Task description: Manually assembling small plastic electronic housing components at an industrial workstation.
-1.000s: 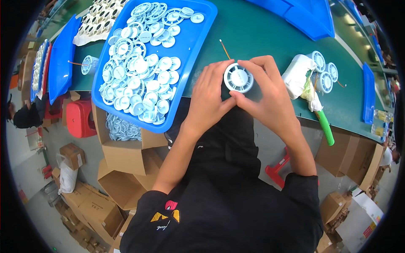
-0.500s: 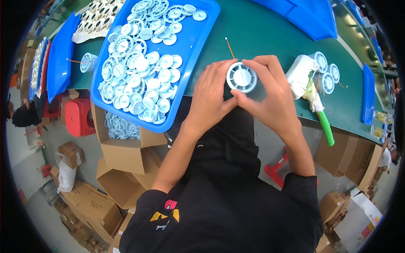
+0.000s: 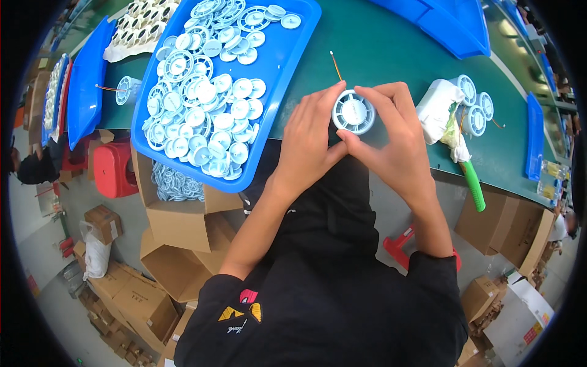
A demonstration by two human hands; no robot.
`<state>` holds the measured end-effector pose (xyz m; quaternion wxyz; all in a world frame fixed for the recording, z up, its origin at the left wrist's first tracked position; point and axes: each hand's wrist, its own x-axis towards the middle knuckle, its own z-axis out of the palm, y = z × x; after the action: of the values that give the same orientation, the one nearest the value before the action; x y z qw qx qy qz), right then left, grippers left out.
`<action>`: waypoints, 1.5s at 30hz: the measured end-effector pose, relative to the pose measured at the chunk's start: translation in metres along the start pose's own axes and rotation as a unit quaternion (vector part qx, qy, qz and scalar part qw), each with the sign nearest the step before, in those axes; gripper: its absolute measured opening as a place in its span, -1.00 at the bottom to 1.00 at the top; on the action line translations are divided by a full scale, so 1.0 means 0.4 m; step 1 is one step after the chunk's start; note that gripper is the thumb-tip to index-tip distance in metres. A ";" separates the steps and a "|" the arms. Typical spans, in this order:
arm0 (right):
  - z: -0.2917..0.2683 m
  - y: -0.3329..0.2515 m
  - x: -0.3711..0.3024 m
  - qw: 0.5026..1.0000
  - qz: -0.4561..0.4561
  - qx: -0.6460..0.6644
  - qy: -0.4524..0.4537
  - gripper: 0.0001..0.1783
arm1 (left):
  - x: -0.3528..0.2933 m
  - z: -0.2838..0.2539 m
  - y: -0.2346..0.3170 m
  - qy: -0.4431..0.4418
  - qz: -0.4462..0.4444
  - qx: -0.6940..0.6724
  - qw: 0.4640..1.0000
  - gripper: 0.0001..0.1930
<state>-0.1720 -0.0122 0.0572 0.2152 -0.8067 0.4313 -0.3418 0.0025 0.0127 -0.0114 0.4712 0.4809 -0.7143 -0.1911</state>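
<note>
Between my two hands, near the front edge of the green table, is a round light-blue fan housing (image 3: pixel 353 112) with a spoked face turned up. My left hand (image 3: pixel 310 134) closes on its left side, and my right hand (image 3: pixel 394 125) wraps round its right side with the thumb at the near rim. A thin orange wire (image 3: pixel 335 66) sticks out beyond it on the far side. Left of my hands, a blue tray (image 3: pixel 272 107) holds many light-blue spoked rings and small discs.
Several similar housings (image 3: pixel 474 120) stand at right beside a white wrapped bundle (image 3: pixel 439 110) and a green-handled tool (image 3: pixel 472 186) overhanging the table edge. Another housing (image 3: pixel 125 90) lies left of the tray. An open carton (image 3: pixel 177 223) and a red stool (image 3: pixel 114 170) are below.
Both hands and the housing have shifted very slightly to the right. The grip looks the same.
</note>
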 end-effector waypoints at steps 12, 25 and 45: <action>0.002 0.002 0.011 0.999 -0.037 -0.029 0.001 -0.40 | 0.000 0.000 0.002 0.006 -0.002 0.006 1.000 -0.11; 0.009 -0.010 -0.004 1.000 0.014 -0.016 0.012 -0.38 | 0.008 0.024 0.015 0.043 0.027 0.013 0.999 -0.15; -0.177 0.094 -0.203 0.938 0.291 -0.164 0.091 -0.62 | 0.010 -0.002 0.027 0.033 -0.026 -0.037 0.998 -0.28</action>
<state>-0.2767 0.0326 0.0510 0.1296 -0.6356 0.7149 -0.2610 -0.0026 0.0143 -0.0012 0.5066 0.4879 -0.6779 -0.2139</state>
